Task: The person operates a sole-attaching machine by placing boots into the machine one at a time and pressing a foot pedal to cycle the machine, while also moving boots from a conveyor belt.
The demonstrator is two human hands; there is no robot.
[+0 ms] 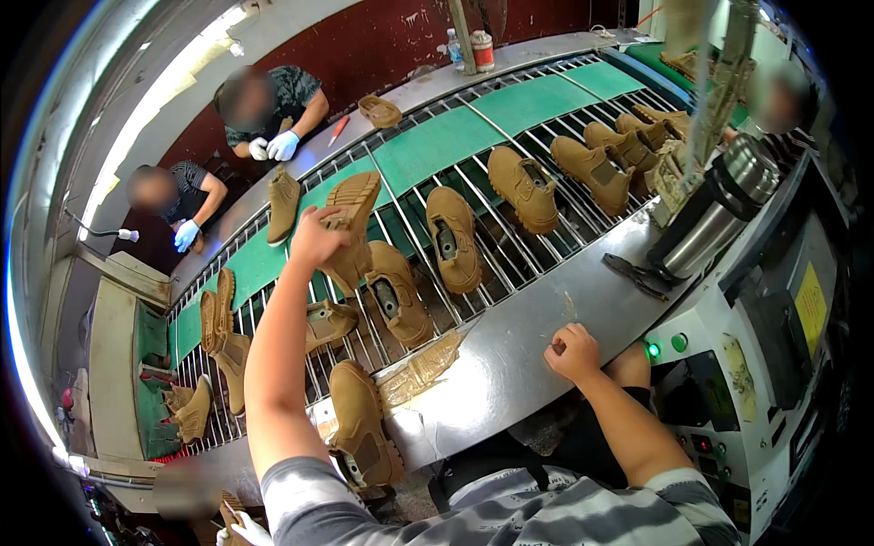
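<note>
My left hand (319,238) reaches forward over the roller conveyor and grips a tan shoe (357,196), tilted so its ridged sole shows. Just below it, another tan shoe (397,296) rests on the rollers, with one more tan shoe (330,325) lying beside my forearm. My right hand (574,353) is closed in a loose fist above the metal ledge (510,364). A dark spot shows at its curled fingers, but I cannot make out whether it is an object. On the ledge near my left arm lies a tan shoe (361,423).
Several tan shoes, including one far right (592,173), line the conveyor (501,264). Pliers (637,273) and a steel flask (715,209) occupy the right ledge, near a control panel (678,359). Across the line, gloved co-workers' hands (282,146) show by an orange-handled tool (339,129).
</note>
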